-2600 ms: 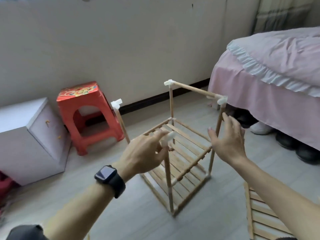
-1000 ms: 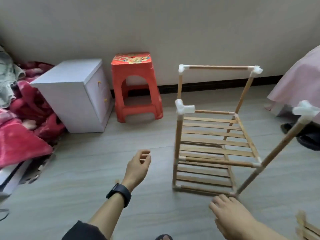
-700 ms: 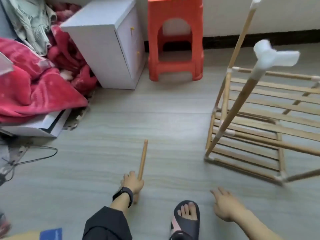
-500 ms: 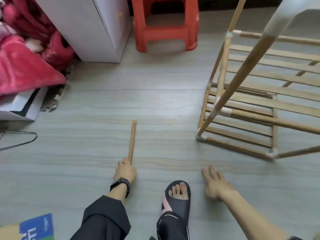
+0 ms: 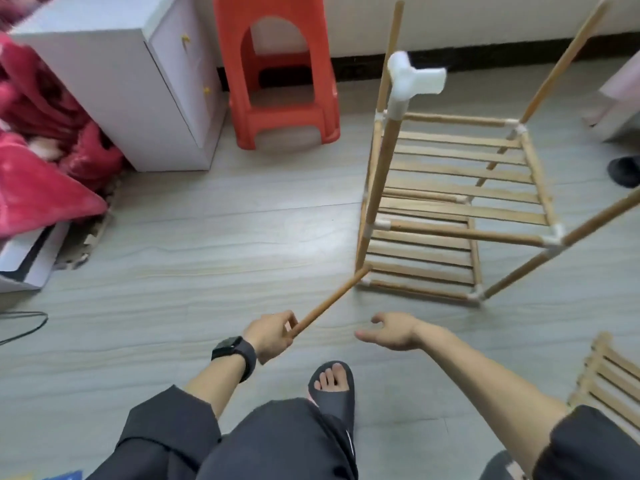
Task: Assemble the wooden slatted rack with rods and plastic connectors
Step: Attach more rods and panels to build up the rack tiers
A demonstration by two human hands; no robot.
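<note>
A white cabinet [image 5: 138, 81] stands at the far left against the wall, with a red stool [image 5: 280, 81] just beside it on its right. A red blanket [image 5: 41, 174] is heaped left of the cabinet, and a thin cable [image 5: 20, 327] lies on the floor [image 5: 207, 237] below it. At the right edge a dark shoe [image 5: 625, 171] sits on the floor, and a loose slatted panel [image 5: 609, 379] lies at the lower right, near the right arm.

The rack [image 5: 450, 202] stands on the floor right of centre, partly built: two slatted shelves joined to upright rods at the corners. Its near-left upright leans toward the camera and carries a white connector [image 5: 414, 79] on top, one socket pointing right with nothing in it. Nothing lies between the hands and the rack.

The left hand [image 5: 270, 336], with a dark watch [image 5: 233, 351] on its wrist, has its fingers curled round the lower end of a loose rod [image 5: 329, 301]. The rod slants up and to the right, its far tip at the rack's near-left foot; whether it touches there I cannot tell. The right hand [image 5: 391, 330] hovers over the floor just right of the left hand, fingers loosely spread, holding nothing. A foot in a black slipper [image 5: 332, 389] rests on the floor below the hands.
</note>
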